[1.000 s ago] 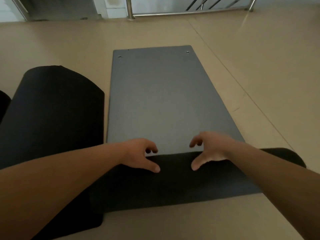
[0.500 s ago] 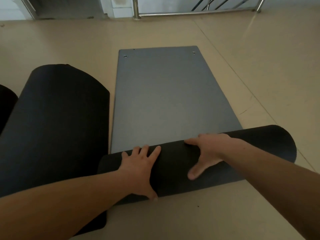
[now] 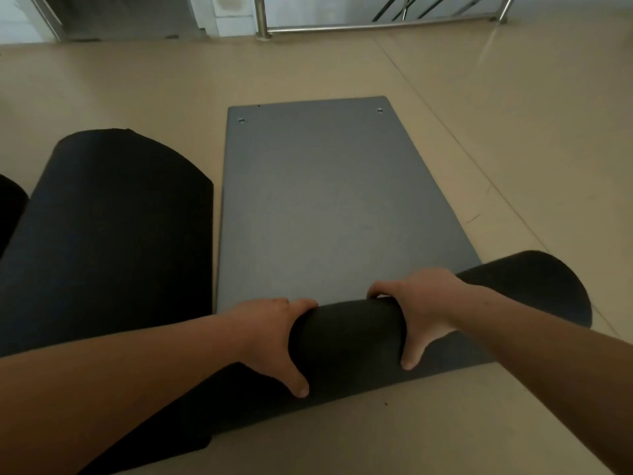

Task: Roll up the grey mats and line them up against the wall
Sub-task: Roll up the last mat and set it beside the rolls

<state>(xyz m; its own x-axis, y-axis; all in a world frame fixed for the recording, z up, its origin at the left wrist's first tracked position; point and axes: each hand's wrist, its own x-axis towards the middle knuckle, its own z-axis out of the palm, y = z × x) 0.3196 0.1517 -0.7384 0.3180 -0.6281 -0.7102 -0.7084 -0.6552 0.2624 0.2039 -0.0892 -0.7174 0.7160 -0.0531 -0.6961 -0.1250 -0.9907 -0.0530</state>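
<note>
Head view, and I read it from the left edge: a sliver of a dark roll [image 3: 12, 204] pokes in at mid-left, cut off by the frame. Just beside it lies a big rolled mat [image 3: 113, 231], dark and thick, its far end rounded, filling much of the left half of the frame. My left forearm crosses over its near end from the lower left.

My left hand [image 3: 274, 337] sits at lower centre, clamped on the roll of the grey mat [image 3: 318, 200] — fingers curled over the top of the roll, thumb spread down its near face. The rolled part [image 3: 346, 337] runs across the lower middle of the frame, slightly slanted, its right end higher than the rest. Beyond it the unrolled stretch lies flat on the beige floor [image 3: 531, 132], reaching toward upper centre, with two small eyelets at its far corners. Its left edge runs just beside the big rolled mat; I cannot tell whether they touch.

My right hand [image 3: 421, 306] grips the same roll to the right of centre, fingers hooked over the far side, thumb pointing down the near face. The roll's open right end [image 3: 548, 286] sticks out past that wrist at mid-right.

Along the top of the frame stands a metal railing [image 3: 376, 27], with a pale wall [image 3: 233, 12] left of it.
</note>
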